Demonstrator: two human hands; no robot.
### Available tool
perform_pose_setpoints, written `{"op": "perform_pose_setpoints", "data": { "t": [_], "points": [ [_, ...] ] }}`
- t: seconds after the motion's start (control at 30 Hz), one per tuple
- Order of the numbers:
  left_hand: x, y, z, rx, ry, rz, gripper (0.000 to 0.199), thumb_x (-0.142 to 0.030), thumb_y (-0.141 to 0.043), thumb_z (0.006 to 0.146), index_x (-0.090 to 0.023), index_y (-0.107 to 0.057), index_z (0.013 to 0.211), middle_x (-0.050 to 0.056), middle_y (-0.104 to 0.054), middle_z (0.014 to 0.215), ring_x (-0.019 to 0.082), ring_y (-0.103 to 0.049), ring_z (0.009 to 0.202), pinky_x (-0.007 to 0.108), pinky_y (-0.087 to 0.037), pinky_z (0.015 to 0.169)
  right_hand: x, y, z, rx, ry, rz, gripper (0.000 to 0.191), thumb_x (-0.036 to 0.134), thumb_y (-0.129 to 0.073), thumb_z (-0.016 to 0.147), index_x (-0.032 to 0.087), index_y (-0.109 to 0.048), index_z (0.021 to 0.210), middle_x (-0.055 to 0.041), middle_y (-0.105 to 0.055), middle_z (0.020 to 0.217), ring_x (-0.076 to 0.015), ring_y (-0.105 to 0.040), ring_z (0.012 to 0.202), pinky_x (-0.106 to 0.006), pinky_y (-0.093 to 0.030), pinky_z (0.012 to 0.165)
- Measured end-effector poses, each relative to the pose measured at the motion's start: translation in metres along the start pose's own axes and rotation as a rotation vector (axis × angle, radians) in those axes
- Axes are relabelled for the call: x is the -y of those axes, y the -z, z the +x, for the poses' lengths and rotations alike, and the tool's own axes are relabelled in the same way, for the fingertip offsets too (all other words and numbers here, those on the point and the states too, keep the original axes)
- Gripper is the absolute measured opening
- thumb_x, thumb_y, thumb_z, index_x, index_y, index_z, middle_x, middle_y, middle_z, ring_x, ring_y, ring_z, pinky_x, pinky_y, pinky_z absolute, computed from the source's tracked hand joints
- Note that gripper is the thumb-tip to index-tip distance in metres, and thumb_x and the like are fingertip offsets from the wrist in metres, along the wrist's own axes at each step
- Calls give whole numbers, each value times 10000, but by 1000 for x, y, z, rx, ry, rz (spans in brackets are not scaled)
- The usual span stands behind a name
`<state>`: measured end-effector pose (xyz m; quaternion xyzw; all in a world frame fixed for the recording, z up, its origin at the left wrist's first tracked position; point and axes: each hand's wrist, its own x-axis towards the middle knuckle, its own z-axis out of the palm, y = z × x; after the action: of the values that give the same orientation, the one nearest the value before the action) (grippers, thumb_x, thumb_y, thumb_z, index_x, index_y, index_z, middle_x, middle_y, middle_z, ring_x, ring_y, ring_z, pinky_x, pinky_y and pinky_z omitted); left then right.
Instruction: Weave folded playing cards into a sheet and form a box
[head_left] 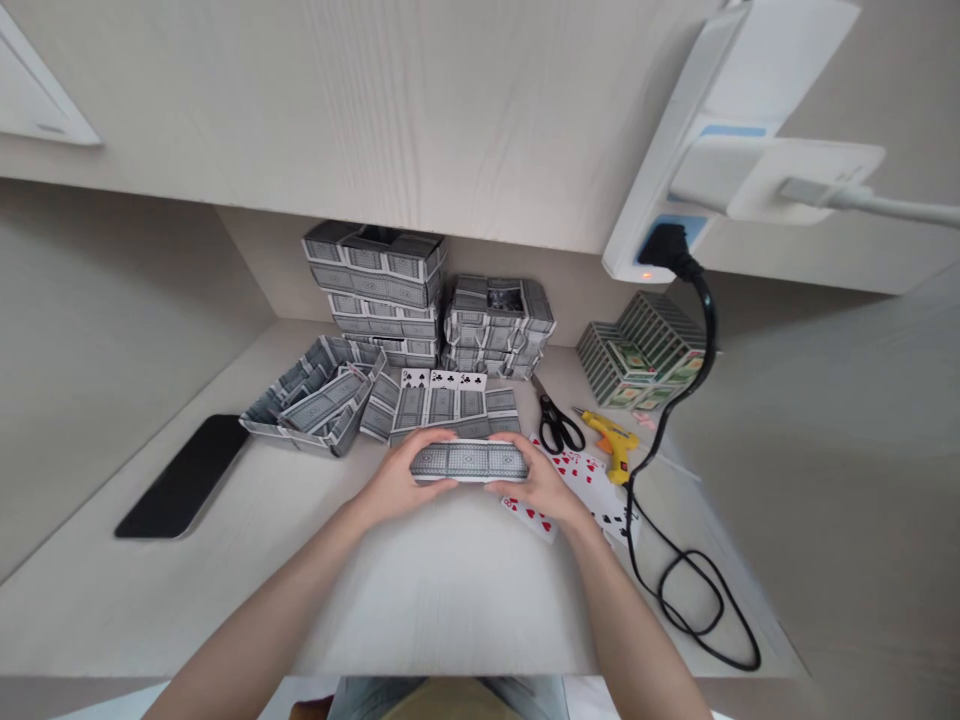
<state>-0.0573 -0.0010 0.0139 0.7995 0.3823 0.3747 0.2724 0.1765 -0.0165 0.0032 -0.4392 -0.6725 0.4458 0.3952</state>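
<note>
Between both hands I hold a long strip of folded playing cards, its grey patterned backs facing me. My left hand grips the strip's left end, thumb below and fingers above. The right end is in my right hand, held the same way. Just behind it lie joined playing-card panels, partly hidden by the strip. Loose playing cards with red and black faces are spread beside and under my right hand. Black-handled scissors and a yellow glue gun lie to the right.
Stacked card-built boxes and a second stack stand at the back. An open card tray holds folded pieces. A black phone lies left. Green card packs, a black cable and a power strip are right.
</note>
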Motion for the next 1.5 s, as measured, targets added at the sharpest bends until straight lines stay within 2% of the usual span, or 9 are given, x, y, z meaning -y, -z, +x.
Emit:
{"op": "perform_pose_setpoints", "data": {
  "t": [0.13, 0.33, 0.53, 0.73, 0.93, 1.13, 1.3, 1.43, 1.5],
  "points": [
    [-1, -2, -2, -11, -4, -10, 459, -276, -634, 706, -210, -462, 1126, 69, -563, 1143, 202, -515, 1083, 380, -408, 937, 3, -3, -1, -4, 22, 23, 540, 272, -703, 628, 238, -476, 1116, -22, -539, 1069, -182, -510, 973, -287, -403, 849],
    [-2, -3, -1, 37, -1, 11, 464, -284, -630, 713, -232, -456, 1140, 61, -555, 1153, 206, -503, 1086, 389, -405, 930, 3, -3, 0, -1, 33, 3, 530, 267, -701, 624, 239, -488, 1108, -23, -533, 1081, -194, -496, 999, -302, -385, 868],
    [-2, 3, 5, 32, -104, 82, 557, -357, -682, 658, -243, -460, 1156, 84, -514, 1203, 244, -444, 1136, 436, -354, 961, 6, -2, 2, -30, 37, 28, 543, 287, -715, 607, 245, -494, 1101, -18, -527, 1079, -192, -490, 1003, -305, -378, 879],
    [1, 3, 3, 8, -38, 66, 536, -358, -663, 676, -239, -456, 1156, 76, -555, 1120, 233, -498, 1054, 409, -403, 896, 3, -3, 1, -50, 11, 43, 577, 297, -738, 577, 247, -504, 1102, -21, -540, 1088, -197, -500, 1008, -318, -383, 889],
    [2, 0, 1, 33, -47, 72, 606, -397, -697, 631, -251, -456, 1168, 63, -547, 1141, 223, -490, 1059, 386, -399, 908, 1, -5, 0, -23, -30, 94, 603, 301, -744, 577, 250, -510, 1130, -24, -546, 1127, -205, -500, 1038, -324, -379, 904],
    [1, 1, 1, 86, -70, 131, 487, -379, -587, 751, -264, -445, 1202, 69, -532, 1147, 220, -468, 1079, 399, -391, 918, 3, -8, 0, -22, -52, 113, 569, 311, -740, 578, 244, -529, 1102, -13, -568, 1072, -195, -520, 995, -316, -399, 878],
    [1, 1, 1, 131, -127, 217, 362, -371, -537, 791, -283, -516, 1142, 57, -523, 1120, 205, -468, 1064, 379, -400, 914, -2, -7, 0, -2, -82, 147, 566, 312, -740, 576, 252, -528, 1097, -3, -581, 1003, -180, -547, 911, -303, -439, 809],
    [0, 1, 1, 95, -180, 283, 338, -372, -553, 778, -283, -552, 1104, 57, -531, 1119, 207, -470, 1049, 386, -403, 908, -2, -7, 1, -17, -75, 161, 558, 312, -738, 583, 252, -520, 1093, -7, -562, 1049, -190, -525, 976, -317, -421, 861],
    [-1, 1, 1, 52, -216, 296, 335, -367, -569, 768, -275, -563, 1090, 60, -536, 1135, 208, -473, 1041, 395, -404, 903, 1, -8, 3, -69, -37, 200, 653, 312, -747, 569, 266, -462, 1154, -17, -520, 1132, -197, -503, 1025, -327, -418, 882]
  ]
}}
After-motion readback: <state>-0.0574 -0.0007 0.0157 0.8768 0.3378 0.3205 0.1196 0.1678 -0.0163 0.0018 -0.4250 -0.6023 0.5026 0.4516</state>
